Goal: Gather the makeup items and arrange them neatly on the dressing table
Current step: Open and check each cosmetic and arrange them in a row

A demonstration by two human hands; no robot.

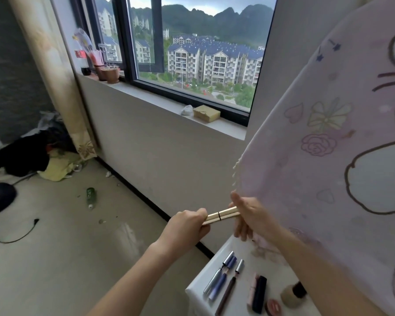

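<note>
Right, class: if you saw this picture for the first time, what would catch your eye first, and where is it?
Probably the two hands at centre, the left hand and right hand gripping pale gold makeup sticks between them. Next, the pink cartoon-print fabric filling the right side. Below the hands, pens and tubes lie in a row on the white dressing table.

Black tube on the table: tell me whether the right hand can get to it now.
Probably not right away: the right hand holds the gold sticks together with the left hand; the black tube lies uncovered below.
</note>
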